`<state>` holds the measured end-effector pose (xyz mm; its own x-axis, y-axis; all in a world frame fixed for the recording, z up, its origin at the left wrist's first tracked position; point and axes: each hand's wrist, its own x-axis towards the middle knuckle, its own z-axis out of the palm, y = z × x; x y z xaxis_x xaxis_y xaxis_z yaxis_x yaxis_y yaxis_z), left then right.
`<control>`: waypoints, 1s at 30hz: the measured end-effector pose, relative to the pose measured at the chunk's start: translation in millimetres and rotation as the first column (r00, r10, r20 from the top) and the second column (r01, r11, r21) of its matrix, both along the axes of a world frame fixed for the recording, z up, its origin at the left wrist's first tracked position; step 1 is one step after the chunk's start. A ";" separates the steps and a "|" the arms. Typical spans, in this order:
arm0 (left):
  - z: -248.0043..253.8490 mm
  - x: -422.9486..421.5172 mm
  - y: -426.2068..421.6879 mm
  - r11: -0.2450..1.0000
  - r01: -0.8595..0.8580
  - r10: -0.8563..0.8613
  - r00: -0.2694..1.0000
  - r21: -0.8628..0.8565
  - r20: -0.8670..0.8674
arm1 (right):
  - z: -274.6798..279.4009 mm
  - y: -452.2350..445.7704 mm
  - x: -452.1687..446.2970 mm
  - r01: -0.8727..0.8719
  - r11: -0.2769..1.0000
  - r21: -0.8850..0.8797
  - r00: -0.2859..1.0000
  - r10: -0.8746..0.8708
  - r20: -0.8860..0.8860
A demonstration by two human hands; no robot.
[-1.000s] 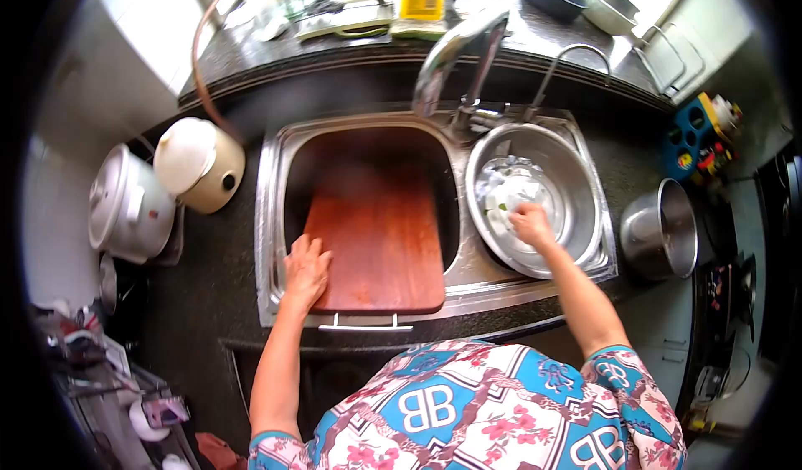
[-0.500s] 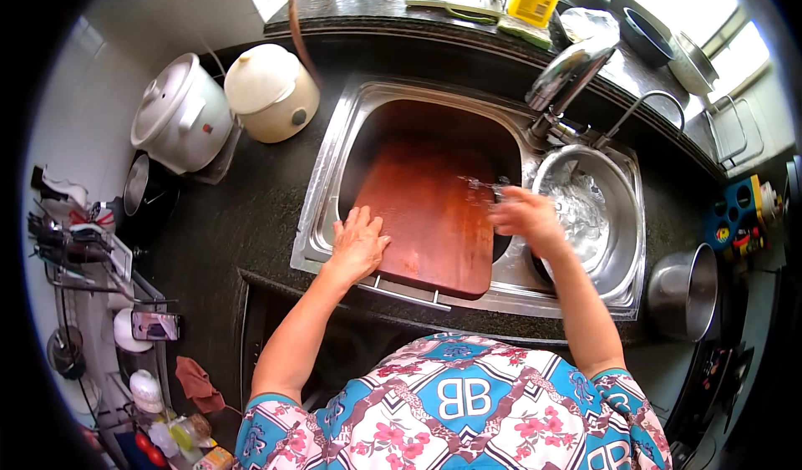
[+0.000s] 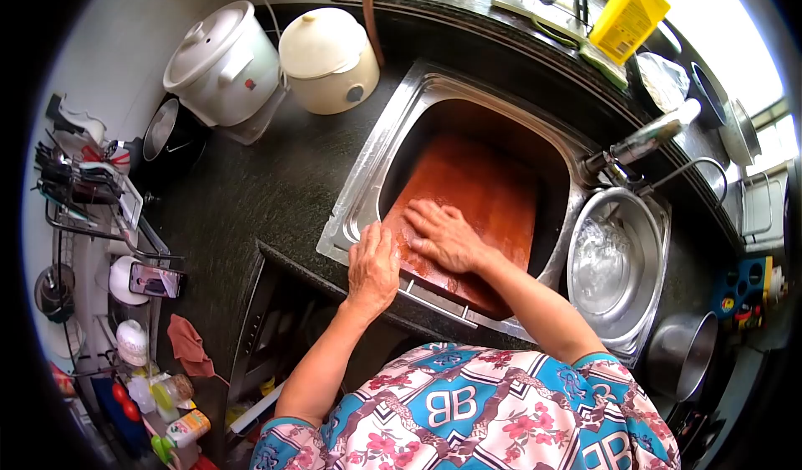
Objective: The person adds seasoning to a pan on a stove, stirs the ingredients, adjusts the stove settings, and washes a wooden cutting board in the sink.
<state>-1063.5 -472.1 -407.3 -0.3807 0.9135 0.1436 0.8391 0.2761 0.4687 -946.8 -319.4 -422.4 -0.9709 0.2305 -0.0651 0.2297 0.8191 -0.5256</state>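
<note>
A wet reddish-brown wooden cutting board (image 3: 489, 190) rests tilted in the large sink basin (image 3: 551, 194), its near end over the front rim. My left hand (image 3: 373, 269) holds the board's near left edge, its fingers close together and the thumb side hidden. Flat on the board's surface lies my right hand (image 3: 447, 236), fingers stretched out and holding nothing. Right of the board, a round metal basin (image 3: 614, 290) with water in it sits in the smaller sink bowl. The chrome faucet (image 3: 647, 140) stands behind, swung over the back right.
A white lidded pot (image 3: 221, 60) and a cream cooker (image 3: 327, 60) stand at the back left. On the rear ledge are a yellow bottle (image 3: 631, 19) and bowls. A metal pot (image 3: 685, 353) is at the right. A utensil rack (image 3: 88, 177) and a phone (image 3: 157, 279) are at the left.
My right hand has moved left from beside the metal basin onto the board. My left hand has shifted to the board's edge. The faucet has swung right, and the view has turned.
</note>
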 end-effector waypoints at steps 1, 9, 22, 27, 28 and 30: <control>0.1 1.4 -0.5 1.000 -0.013 0.013 1.000 -0.025 -0.026 | -8.8 10.2 -4.1 0.039 0.999 0.020 0.999 -0.039 0.029; 0.4 10.5 0.7 0.988 -0.153 0.151 0.971 0.002 -0.187 | -46.0 98.6 -3.1 0.433 0.901 0.017 0.868 -0.421 0.264; -7.1 19.1 5.7 0.966 -0.235 0.239 0.970 -0.107 0.031 | -139.0 142.3 139.7 0.808 0.526 -0.266 0.572 -0.807 0.143; -14.2 18.0 6.8 0.970 -0.230 0.234 0.971 -0.074 0.051 | -95.9 80.0 151.6 0.631 -0.159 -0.759 0.399 -0.773 0.494; -14.5 16.9 7.1 0.973 -0.224 0.228 0.971 -0.057 0.072 | -94.9 73.2 154.0 0.628 -0.154 -0.763 0.401 -0.776 0.486; -18.1 14.5 5.2 0.976 -0.215 0.217 0.972 -0.032 0.093 | -92.1 60.0 163.3 0.408 -0.221 -0.886 0.573 -0.693 0.437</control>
<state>-1049.0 -466.9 -425.4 -0.5804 0.8106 0.0779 0.7101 0.4570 0.5357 -783.5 -259.4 -514.5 -0.5090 0.5771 -0.6386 0.0921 -0.7012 -0.7070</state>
